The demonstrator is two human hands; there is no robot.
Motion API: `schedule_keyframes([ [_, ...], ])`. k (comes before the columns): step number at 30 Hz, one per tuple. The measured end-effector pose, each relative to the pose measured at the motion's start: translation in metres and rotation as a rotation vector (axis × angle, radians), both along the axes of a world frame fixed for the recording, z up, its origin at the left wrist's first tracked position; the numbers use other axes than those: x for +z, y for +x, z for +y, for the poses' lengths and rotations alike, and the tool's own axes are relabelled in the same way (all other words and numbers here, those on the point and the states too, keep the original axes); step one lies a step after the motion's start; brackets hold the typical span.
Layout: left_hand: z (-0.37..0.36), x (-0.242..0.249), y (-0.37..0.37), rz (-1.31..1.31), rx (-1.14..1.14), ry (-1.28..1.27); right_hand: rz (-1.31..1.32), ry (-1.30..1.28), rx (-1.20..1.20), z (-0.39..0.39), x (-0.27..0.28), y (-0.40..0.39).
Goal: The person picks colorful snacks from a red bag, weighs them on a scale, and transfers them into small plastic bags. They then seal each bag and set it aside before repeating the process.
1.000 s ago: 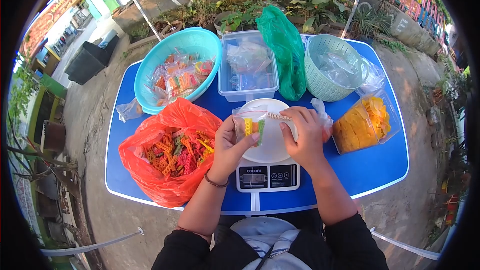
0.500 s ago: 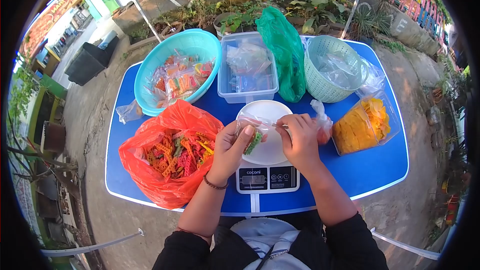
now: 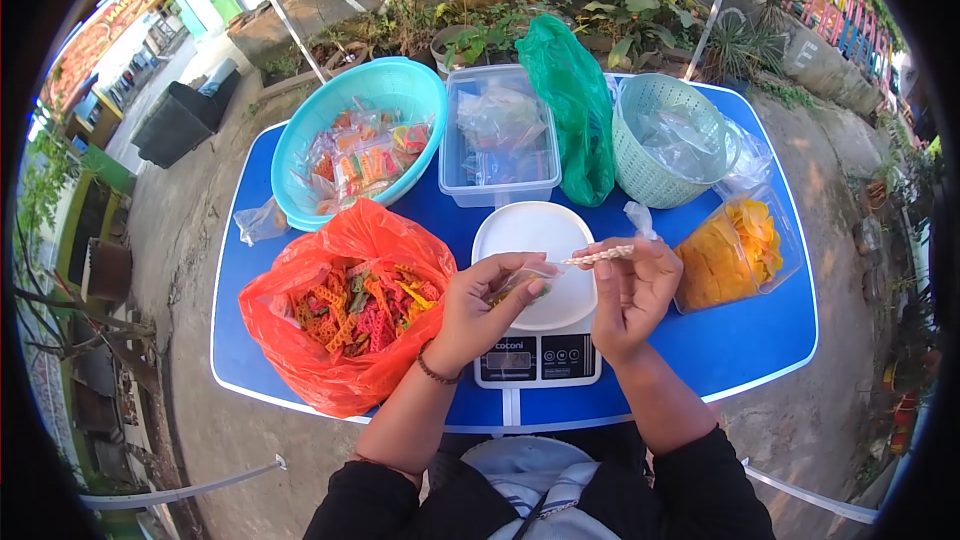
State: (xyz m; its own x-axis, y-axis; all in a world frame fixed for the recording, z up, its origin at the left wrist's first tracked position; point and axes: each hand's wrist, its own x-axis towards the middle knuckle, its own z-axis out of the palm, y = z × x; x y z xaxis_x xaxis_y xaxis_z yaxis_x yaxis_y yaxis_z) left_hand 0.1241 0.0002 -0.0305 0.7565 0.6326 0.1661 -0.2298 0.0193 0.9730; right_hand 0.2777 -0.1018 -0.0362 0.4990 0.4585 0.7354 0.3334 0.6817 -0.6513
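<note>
Over the kitchen scale (image 3: 537, 358), my left hand (image 3: 487, 305) pinches a small clear plastic bag (image 3: 526, 283) with a bit of green inside. My right hand (image 3: 636, 290) is raised on the other side, its fingers closed on a pale, ridged strip (image 3: 603, 254) whose tip points at the bag's mouth. What the strip is, I cannot tell. Beneath both hands is the scale's round white plate (image 3: 556, 315). Beside my left forearm sits a red plastic bag (image 3: 290, 365) full of colourful lattice crackers (image 3: 350, 310).
Behind stand a turquoise basin (image 3: 283, 175) with filled packets, a clear plastic tub (image 3: 500, 190), a green plastic bag (image 3: 575, 120) and a pale green basket (image 3: 660, 175) of plastic bags. To the right, a clear container (image 3: 735, 260) holds orange chips. All rest on a blue table (image 3: 740, 350).
My right hand has turned palm up and moved slightly right of the small bag, the pale strip now showing in its fingers. My left hand has shifted right and tilted the bag.
</note>
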Motion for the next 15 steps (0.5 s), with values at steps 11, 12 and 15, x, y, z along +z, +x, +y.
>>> schedule_keyframes([
  [11,-0.001,-0.005,-0.001,-0.03,-0.012,0.08,-0.035,-0.202,-0.086,0.0,-0.01,-0.006],
  [12,-0.002,-0.004,-0.002,-0.04,-0.03,0.01,-0.061,-0.215,-0.137,0.0,-0.005,-0.005],
  [15,-0.001,-0.004,-0.004,0.0,-0.031,0.002,-0.192,-0.262,-0.163,0.001,0.004,0.003],
])
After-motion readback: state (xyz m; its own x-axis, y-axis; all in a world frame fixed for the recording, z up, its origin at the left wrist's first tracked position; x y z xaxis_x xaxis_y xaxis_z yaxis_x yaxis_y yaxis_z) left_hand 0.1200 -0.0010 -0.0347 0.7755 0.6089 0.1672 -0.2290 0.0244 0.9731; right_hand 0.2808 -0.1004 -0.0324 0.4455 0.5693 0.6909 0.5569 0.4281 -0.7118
